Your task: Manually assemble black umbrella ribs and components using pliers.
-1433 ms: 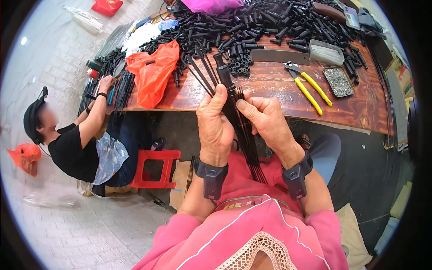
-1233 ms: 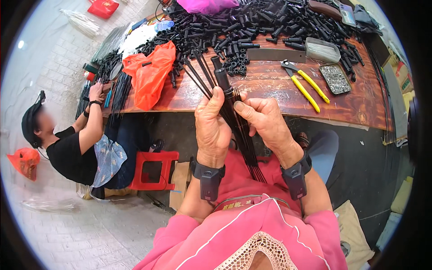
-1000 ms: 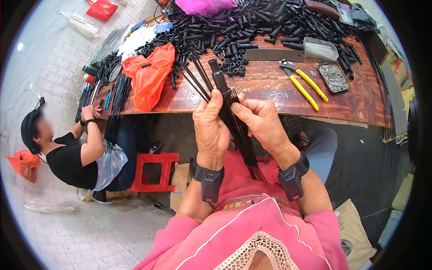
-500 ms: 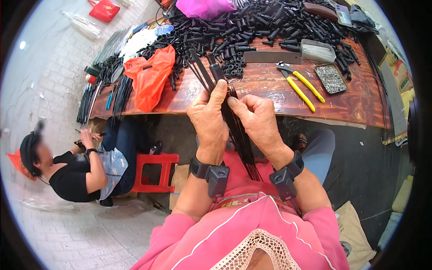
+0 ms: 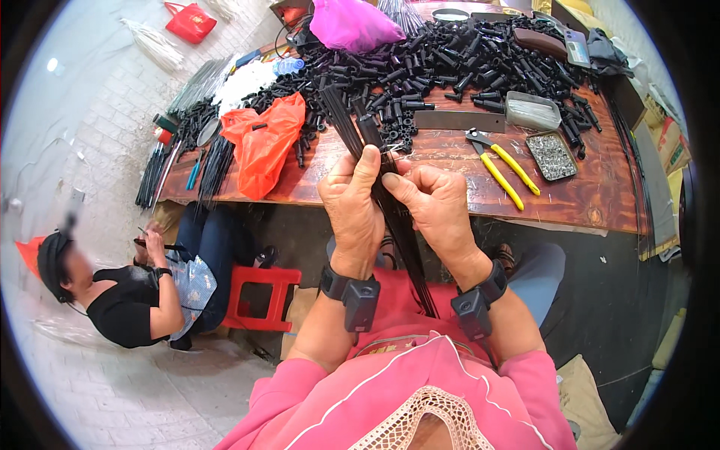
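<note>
My left hand (image 5: pixel 352 214) is closed around a bundle of thin black rods (image 5: pixel 409 259), its thumb lying along the top. The rods run from above the fist down toward my lap. A black tubular piece (image 5: pixel 368 129) sticks up at the bundle, just past the left thumb. My right hand (image 5: pixel 435 202) has its thumb and forefinger pinched against the bundle's right side. By those fingertips a thin silvery wire (image 5: pixel 393 148) shows; whether the fingers grip it or a rod is hidden.
Yellow-handled cutters (image 5: pixel 499 169), a tin of small metal bits (image 5: pixel 552 156) and a clear box (image 5: pixel 534 110) lie right on the wooden table (image 5: pixel 450 176). Black tubes (image 5: pixel 420 67) are heaped behind. An orange bag (image 5: pixel 266 150) lies left; a co-worker (image 5: pixel 124 292) sits beside a red stool (image 5: pixel 262 298).
The whole view has shifted slightly, so the table sits lower and further right. Silvery wire now shows by my right fingertips. Both hands stay at the bundle; the co-worker's hands have moved.
</note>
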### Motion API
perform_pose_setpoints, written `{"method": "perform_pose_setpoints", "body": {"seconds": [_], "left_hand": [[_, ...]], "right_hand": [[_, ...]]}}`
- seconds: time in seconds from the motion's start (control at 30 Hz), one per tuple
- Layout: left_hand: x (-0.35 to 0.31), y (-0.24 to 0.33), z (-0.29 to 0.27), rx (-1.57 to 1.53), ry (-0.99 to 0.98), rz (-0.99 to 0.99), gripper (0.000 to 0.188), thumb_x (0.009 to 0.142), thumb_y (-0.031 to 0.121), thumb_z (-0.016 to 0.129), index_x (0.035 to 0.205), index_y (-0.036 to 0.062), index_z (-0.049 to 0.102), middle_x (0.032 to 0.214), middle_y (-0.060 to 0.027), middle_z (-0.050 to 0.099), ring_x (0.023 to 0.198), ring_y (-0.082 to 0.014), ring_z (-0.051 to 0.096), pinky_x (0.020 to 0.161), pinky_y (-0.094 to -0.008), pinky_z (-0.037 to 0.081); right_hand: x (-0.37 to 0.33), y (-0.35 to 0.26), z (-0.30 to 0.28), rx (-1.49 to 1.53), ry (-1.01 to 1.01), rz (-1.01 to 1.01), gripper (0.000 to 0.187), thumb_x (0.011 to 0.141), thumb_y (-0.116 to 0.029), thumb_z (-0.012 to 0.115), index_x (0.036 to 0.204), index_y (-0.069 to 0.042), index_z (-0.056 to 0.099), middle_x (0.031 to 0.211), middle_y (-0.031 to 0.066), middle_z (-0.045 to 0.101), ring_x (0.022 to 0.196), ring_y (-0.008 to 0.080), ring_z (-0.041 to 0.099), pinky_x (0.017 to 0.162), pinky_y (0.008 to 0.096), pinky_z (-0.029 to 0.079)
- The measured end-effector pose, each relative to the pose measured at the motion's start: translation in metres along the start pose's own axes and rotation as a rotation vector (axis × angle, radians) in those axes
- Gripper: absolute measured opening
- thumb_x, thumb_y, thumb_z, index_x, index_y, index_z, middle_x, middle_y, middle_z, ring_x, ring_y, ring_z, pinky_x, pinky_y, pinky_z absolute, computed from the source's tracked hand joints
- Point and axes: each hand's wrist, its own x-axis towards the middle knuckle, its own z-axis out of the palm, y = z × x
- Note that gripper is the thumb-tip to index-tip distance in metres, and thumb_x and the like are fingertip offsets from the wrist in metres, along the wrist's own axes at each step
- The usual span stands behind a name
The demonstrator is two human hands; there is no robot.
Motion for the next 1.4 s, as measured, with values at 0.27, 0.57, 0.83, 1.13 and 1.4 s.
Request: {"method": "perform_pose_setpoints", "body": {"seconds": [0.27, 0.57, 0.83, 1.13, 1.4], "left_hand": [[-0.002, -0.001, -0.015, -0.072, -0.049, -0.098, 0.025, 0.098, 0.021, 0.057, 0.110, -0.0008, 0.058, 0.086, -0.0129, 0.067, 0.079, -0.0229, 0.068, 0.074, -0.0345, 0.057], [-0.012, 0.008, -0.016, -0.045, 0.002, -0.102, 0.030, 0.098, 0.025, 0.057, 0.110, -0.0025, 0.059, 0.091, -0.0123, 0.067, 0.084, -0.0198, 0.068, 0.069, -0.0300, 0.057], [-0.004, 0.004, -0.035, -0.098, -0.053, -0.201, 0.038, 0.098, 0.033, 0.056, 0.112, -0.0023, 0.060, 0.089, -0.0130, 0.067, 0.085, -0.0204, 0.067, 0.074, -0.0314, 0.056], [-0.002, -0.011, -0.041, -0.174, -0.058, -0.199, 0.045, 0.100, 0.041, 0.048, 0.113, -0.0013, 0.055, 0.085, -0.0114, 0.066, 0.083, -0.0236, 0.066, 0.099, -0.0493, 0.047], [0.000, -0.019, -0.039, -0.285, -0.113, -0.237, 0.044, 0.100, 0.042, 0.045, 0.108, -0.0004, 0.056, 0.079, -0.0122, 0.067, 0.086, -0.0254, 0.066, 0.110, -0.0491, 0.037]], "right_hand": [[0.011, 0.005, -0.007, 0.288, -0.145, 0.295, 0.028, 0.082, -0.025, 0.079, 0.072, -0.002, 0.067, 0.058, 0.0011, 0.060, 0.046, 0.0024, 0.051, 0.036, 0.0161, 0.031], [0.005, 0.009, 0.009, 0.269, -0.141, 0.326, 0.025, 0.079, -0.026, 0.080, 0.080, -0.004, 0.069, 0.064, -0.0009, 0.062, 0.048, 0.0024, 0.049, 0.040, 0.0174, 0.033], [0.006, 0.014, 0.005, 0.210, -0.189, 0.290, 0.029, 0.078, -0.027, 0.081, 0.066, -0.005, 0.067, 0.061, -0.0001, 0.061, 0.052, 0.0029, 0.050, 0.044, 0.0174, 0.034], [0.013, 0.020, 0.002, 0.213, -0.194, 0.416, 0.023, 0.076, -0.025, 0.083, 0.079, -0.005, 0.071, 0.065, -0.0024, 0.061, 0.048, 0.0008, 0.048, 0.040, 0.0160, 0.028], [0.024, 0.022, -0.009, 0.181, -0.271, 0.423, 0.032, 0.066, -0.028, 0.088, 0.078, -0.005, 0.069, 0.066, -0.0002, 0.062, 0.051, 0.0057, 0.055, 0.040, 0.0173, 0.033]]}}
